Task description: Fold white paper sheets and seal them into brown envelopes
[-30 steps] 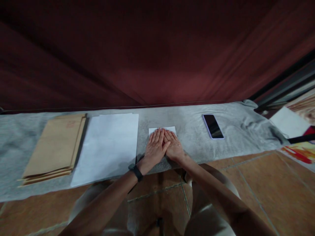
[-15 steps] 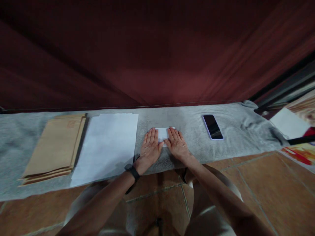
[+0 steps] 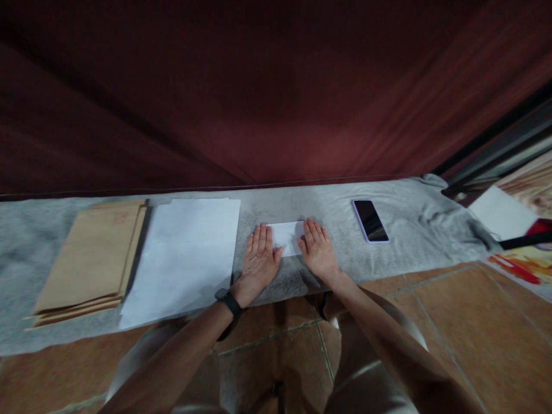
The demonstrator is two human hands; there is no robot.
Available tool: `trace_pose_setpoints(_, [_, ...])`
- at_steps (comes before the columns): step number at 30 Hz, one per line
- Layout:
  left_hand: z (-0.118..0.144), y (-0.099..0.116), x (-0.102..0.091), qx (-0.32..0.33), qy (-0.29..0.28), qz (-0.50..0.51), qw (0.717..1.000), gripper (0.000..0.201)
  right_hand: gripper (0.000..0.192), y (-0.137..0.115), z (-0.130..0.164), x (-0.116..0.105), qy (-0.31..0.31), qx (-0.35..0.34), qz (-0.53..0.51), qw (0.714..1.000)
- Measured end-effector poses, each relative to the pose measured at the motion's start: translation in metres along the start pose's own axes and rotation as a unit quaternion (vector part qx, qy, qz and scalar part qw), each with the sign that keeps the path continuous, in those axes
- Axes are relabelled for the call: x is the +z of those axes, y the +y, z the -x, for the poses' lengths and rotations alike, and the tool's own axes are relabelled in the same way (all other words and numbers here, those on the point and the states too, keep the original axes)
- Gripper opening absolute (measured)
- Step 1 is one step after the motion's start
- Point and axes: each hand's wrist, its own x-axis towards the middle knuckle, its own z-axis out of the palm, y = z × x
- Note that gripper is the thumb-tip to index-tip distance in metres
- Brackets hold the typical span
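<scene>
A small folded white paper (image 3: 287,237) lies on a grey cloth (image 3: 336,207) spread over the floor. My left hand (image 3: 257,261) rests flat on the paper's left end, fingers together and stretched out. My right hand (image 3: 318,251) lies flat on its right end the same way. The middle of the paper shows between the two hands. A black band sits on my left wrist (image 3: 227,299). Neither hand grips anything.
A stack of white sheets (image 3: 185,253) lies left of my hands, with a pile of brown envelopes (image 3: 90,256) further left. A dark phone (image 3: 370,220) lies to the right. A red curtain (image 3: 259,98) hangs behind. Tiled floor (image 3: 431,322) lies in front.
My hands, side by side over the paper a second ago, have slid apart to its left and right ends, uncovering its middle.
</scene>
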Motion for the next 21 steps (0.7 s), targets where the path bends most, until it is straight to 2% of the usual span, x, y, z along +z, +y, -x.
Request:
trace_pose_setpoints(4, [0.001, -0.001, 0.001, 0.010, 0.001, 0.000, 1.000, 0.064, 0.058, -0.023, -0.005, 0.000, -0.042, -0.101, -0.057, 0.992])
trace_pose_setpoints(6, [0.001, -0.002, 0.002, 0.016, -0.003, 0.001, 1.000, 0.061, 0.058, -0.033, -0.004, 0.004, -0.059, -0.125, -0.062, 0.988])
trace_pose_setpoints(11, [0.002, -0.005, 0.004, 0.020, -0.001, 0.011, 1.000, 0.058, 0.058, -0.039, 0.001, 0.015, -0.069, -0.129, -0.025, 0.989])
trace_pose_setpoints(21, [0.006, -0.007, 0.005, 0.003, 0.017, 0.021, 1.000, 0.065, 0.057, -0.018, 0.003, 0.012, -0.053, -0.083, 0.027, 0.995])
